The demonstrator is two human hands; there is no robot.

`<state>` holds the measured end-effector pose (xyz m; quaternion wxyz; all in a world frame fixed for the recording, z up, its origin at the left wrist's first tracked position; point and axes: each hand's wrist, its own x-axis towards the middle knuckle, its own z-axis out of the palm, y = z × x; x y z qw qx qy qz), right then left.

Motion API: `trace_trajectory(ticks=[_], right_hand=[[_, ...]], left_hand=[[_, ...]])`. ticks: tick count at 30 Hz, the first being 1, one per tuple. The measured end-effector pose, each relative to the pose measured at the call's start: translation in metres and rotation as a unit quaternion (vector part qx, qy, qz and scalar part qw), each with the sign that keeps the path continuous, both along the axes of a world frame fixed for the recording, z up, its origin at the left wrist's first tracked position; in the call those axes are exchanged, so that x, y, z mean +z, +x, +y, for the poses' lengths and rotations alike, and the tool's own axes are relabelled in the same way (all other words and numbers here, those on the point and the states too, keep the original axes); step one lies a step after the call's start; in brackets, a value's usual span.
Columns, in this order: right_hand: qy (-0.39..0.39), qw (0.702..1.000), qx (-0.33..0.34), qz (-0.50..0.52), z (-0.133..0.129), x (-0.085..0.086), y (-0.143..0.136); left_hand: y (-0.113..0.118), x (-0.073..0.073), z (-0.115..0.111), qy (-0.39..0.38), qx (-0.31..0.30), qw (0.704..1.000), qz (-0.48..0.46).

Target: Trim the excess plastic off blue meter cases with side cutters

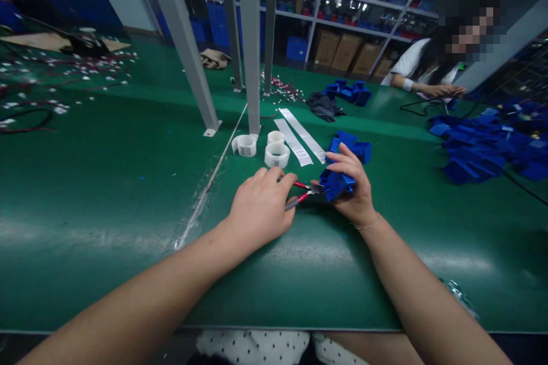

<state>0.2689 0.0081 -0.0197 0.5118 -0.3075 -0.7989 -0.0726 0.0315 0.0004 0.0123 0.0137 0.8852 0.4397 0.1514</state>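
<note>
My left hand (263, 202) is closed around the handles of red-and-grey cutting pliers (303, 197). The plier jaws meet the left edge of a blue plastic part (338, 183), which my right hand (357, 188) grips from the right side. Whether the jaws are biting into the plastic I cannot tell. Just behind the held part, more blue plastic parts (362, 151) lie on the green table (240, 285). Rolls of clear tape or labels (277, 155) stand beyond my left hand, and two white label strips (295, 142) lie flat beside them.
Grey metal posts (249, 45) rise from the table. A large heap of blue parts (475, 142) is at right, with a dark cloth (324, 106) farther back. Red wires with white connectors (64, 77) spread at left. A co-worker (428, 68) sits across, hands together.
</note>
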Motion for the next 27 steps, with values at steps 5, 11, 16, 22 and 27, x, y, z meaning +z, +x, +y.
trace_trajectory(ticks=[5, 11, 16, 22, 27], right_hand=[[0.017, 1.000, -0.008, -0.017, -0.001, 0.002, -0.002], [0.035, 0.999, -0.017, -0.034, -0.003, 0.000, -0.004], [0.053, 0.996, -0.035, -0.061, -0.006, 0.000, -0.005], [0.063, 0.995, -0.033, -0.073, -0.008, -0.002, -0.006], [0.071, 0.993, -0.031, -0.086, -0.009, 0.000, -0.008]], left_hand=[[-0.001, 0.002, -0.002, -0.021, 0.000, 1.000, -0.005], [0.000, 0.004, -0.007, -0.017, 0.014, 1.000, 0.012], [-0.001, 0.009, -0.009, -0.021, 0.016, 0.999, 0.024], [-0.001, 0.010, -0.012, -0.011, 0.018, 0.999, 0.038], [0.000, 0.009, -0.014, -0.002, 0.024, 0.999, 0.042]])
